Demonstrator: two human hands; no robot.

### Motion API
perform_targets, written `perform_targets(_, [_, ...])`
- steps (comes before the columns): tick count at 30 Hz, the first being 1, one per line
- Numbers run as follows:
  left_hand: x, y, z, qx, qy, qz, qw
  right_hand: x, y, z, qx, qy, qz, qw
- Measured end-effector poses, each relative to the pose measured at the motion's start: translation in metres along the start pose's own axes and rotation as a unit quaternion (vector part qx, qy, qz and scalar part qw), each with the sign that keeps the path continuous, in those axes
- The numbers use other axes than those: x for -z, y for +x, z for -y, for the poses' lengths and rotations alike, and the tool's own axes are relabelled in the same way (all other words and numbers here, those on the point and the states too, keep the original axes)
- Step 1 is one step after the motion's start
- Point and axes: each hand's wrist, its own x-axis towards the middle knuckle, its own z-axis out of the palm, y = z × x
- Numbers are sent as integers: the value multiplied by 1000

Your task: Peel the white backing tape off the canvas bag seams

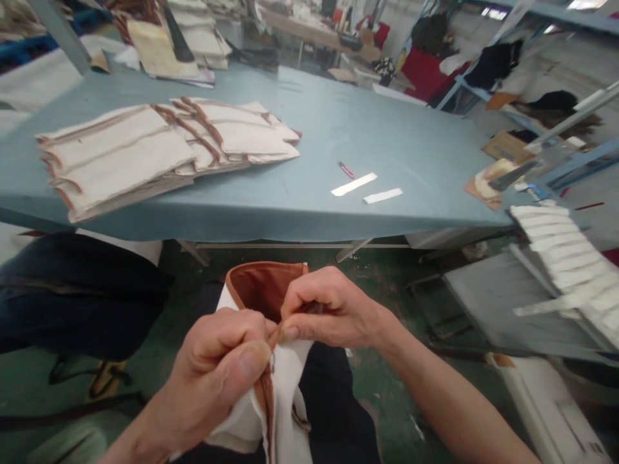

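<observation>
Over my lap hangs a white fabric piece with brown trim and a brown lining that shows at its raised, curved end. My left hand pinches the brown-edged border, thumb on top. Close beside it, my right hand pinches the same border between thumb and bent fingers. The two sets of fingertips nearly meet at the edge. A small dark loop or strap shows lower on the fabric. Whatever lies between the fingertips is mostly hidden.
Ahead stands a table with a blue-grey cover. Stacked white pieces with brown edges lie on its left. A red cutter and two pale strips lie right of centre. A dark draped bundle is at left, white folded fabric at right.
</observation>
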Motion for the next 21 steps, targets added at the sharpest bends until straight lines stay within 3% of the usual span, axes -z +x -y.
perform_targets(3, [10, 4, 3, -1, -20, 6, 1000, 7, -1, -14, -18, -26, -40, 999])
perform_targets(7, [43, 5, 10, 23, 52, 40, 998, 10, -9, -29, 28, -125, -71, 989])
perform_targets(11, [74, -3, 15, 46, 116, 99, 987, 5, -16, -24, 61, -168, -60, 982])
perform_targets(14, [83, -10, 12, 50, 146, 148, 977, 5, -12, -14, 58, -177, -36, 982])
perform_targets(17, [83, -14, 6, -1, 181, 145, 973, 8, -7, -7, 63, -202, -29, 977])
perform_targets(21, [81, -17, 8, -95, 244, 92, 961, 13, -2, -1, 84, -227, -47, 969])
